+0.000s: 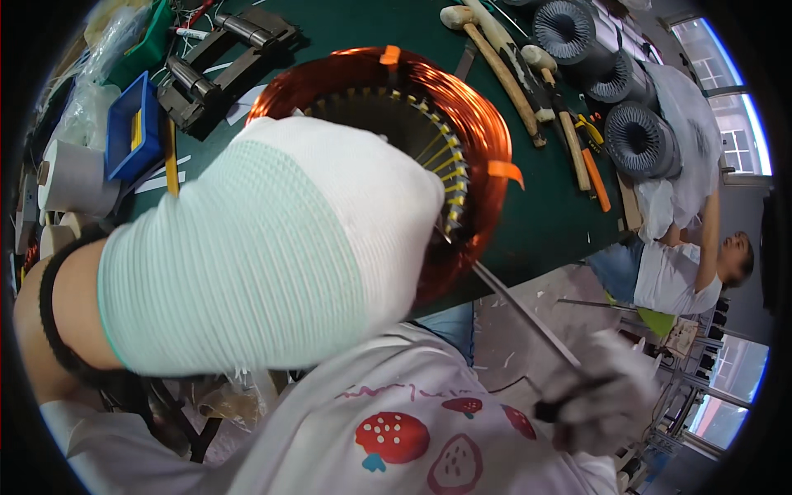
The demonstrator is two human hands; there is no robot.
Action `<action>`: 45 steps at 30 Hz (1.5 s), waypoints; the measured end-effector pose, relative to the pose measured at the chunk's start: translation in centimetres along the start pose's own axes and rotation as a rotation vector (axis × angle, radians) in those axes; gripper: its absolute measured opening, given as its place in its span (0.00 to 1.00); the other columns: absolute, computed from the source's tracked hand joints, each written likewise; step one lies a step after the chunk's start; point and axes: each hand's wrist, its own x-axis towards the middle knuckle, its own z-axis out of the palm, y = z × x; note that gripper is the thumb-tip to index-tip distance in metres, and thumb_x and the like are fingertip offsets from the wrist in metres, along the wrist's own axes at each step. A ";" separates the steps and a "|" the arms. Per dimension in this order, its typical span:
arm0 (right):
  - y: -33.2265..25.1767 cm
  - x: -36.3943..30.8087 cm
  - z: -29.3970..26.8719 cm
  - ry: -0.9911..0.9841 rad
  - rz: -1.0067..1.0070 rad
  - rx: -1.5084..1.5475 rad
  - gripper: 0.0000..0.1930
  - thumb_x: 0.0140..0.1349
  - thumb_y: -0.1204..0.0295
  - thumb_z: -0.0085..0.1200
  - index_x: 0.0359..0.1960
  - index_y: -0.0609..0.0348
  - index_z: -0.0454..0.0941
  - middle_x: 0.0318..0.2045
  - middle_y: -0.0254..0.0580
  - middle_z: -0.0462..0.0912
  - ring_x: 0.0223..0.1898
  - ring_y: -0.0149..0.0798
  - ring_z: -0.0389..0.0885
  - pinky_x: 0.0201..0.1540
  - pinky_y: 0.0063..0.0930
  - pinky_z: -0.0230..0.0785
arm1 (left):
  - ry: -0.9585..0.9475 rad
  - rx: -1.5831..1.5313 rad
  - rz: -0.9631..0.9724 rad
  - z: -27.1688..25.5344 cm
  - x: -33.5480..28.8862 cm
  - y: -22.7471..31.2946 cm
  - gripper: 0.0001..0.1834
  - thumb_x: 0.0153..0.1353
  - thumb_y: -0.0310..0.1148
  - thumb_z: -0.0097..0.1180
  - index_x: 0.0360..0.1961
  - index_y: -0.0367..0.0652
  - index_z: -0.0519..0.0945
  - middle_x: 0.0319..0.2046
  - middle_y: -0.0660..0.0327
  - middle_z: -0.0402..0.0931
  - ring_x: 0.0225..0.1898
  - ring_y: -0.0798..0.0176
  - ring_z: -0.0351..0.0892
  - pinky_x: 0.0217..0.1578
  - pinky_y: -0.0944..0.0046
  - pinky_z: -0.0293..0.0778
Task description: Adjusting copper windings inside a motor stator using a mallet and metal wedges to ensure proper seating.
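Observation:
A motor stator (452, 157) lies on the green bench, its slots lined with yellow strips. Thick copper windings (462, 92) ring it, tied with orange tape. My left hand (371, 194), in a white knitted glove with a mint cuff, rests over the near left part of the stator; its fingers are hidden. Low on the right, my right hand (619, 384), gloved and blurred, grips a long metal rod with a black handle (528, 313). The rod slants up to the near right edge of the windings, and its tip is not clearly visible.
Mallets and hammers (499, 70) lie behind the stator at right, beside orange-handled tools (596, 180). Grey stator cores (639, 140) stand farther right, near another person (681, 272). At left are a blue bin (132, 124), a white spool (78, 180) and a metal fixture (206, 82).

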 end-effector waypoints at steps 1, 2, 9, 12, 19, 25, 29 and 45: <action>-3.4 2.7 -3.2 -0.232 0.121 -0.260 0.06 0.53 0.73 0.59 0.19 0.52 0.82 0.23 0.39 0.84 0.17 0.42 0.78 0.17 0.30 0.64 | -0.025 -0.028 -0.011 -0.4 -0.2 0.2 0.10 0.57 0.28 0.55 0.41 0.41 0.81 0.23 0.50 0.79 0.30 0.45 0.83 0.34 0.52 0.79; -4.1 5.7 -5.5 -0.543 -0.015 -0.284 0.08 0.69 0.64 0.55 0.30 0.47 0.77 0.24 0.30 0.83 0.15 0.28 0.73 0.23 0.28 0.63 | -0.080 -0.067 -0.054 -1.1 -0.6 0.6 0.12 0.60 0.28 0.53 0.44 0.42 0.83 0.27 0.49 0.81 0.32 0.44 0.83 0.36 0.52 0.80; -6.2 5.9 -4.3 -0.427 -0.052 -0.424 0.17 0.71 0.62 0.48 0.23 0.53 0.73 0.23 0.35 0.80 0.19 0.31 0.74 0.19 0.29 0.62 | -0.064 -0.167 0.056 -2.0 0.7 0.3 0.13 0.60 0.26 0.53 0.45 0.39 0.82 0.29 0.48 0.82 0.35 0.44 0.84 0.40 0.52 0.80; -2.0 1.2 -0.8 0.330 0.094 0.075 0.19 0.65 0.65 0.44 0.24 0.69 0.78 0.23 0.58 0.80 0.20 0.48 0.80 0.25 0.34 0.74 | 0.060 0.176 -0.025 -2.7 -0.4 1.7 0.10 0.58 0.28 0.56 0.42 0.39 0.81 0.30 0.49 0.82 0.35 0.45 0.84 0.38 0.52 0.79; 2.0 -10.1 -1.3 0.720 0.183 0.543 0.16 0.70 0.64 0.44 0.27 0.63 0.69 0.18 0.52 0.74 0.15 0.37 0.67 0.19 0.26 0.63 | 0.422 0.131 0.546 -2.9 0.0 -3.6 0.05 0.57 0.25 0.55 0.35 0.42 0.78 0.29 0.58 0.77 0.34 0.49 0.75 0.39 0.54 0.70; 3.1 -8.3 2.3 0.533 0.085 0.735 0.18 0.70 0.61 0.46 0.25 0.61 0.73 0.20 0.54 0.79 0.15 0.39 0.72 0.21 0.30 0.66 | 0.488 0.087 0.112 0.3 -0.9 0.5 0.06 0.67 0.26 0.50 0.40 0.40 0.79 0.32 0.54 0.79 0.36 0.47 0.77 0.42 0.56 0.73; 2.7 -7.3 2.4 0.444 -0.003 0.521 0.21 0.73 0.60 0.45 0.24 0.61 0.76 0.21 0.51 0.82 0.17 0.38 0.74 0.22 0.28 0.67 | 0.395 -0.005 0.048 -0.2 -0.8 1.7 0.08 0.69 0.25 0.47 0.43 0.39 0.78 0.31 0.53 0.78 0.34 0.48 0.78 0.39 0.58 0.74; 4.5 -4.9 3.7 0.482 -0.010 0.590 0.24 0.76 0.54 0.44 0.27 0.56 0.77 0.24 0.51 0.83 0.22 0.40 0.77 0.26 0.30 0.69 | 0.224 -0.167 -0.078 -2.2 0.1 1.2 0.09 0.68 0.26 0.50 0.43 0.35 0.80 0.27 0.54 0.77 0.29 0.55 0.78 0.36 0.62 0.74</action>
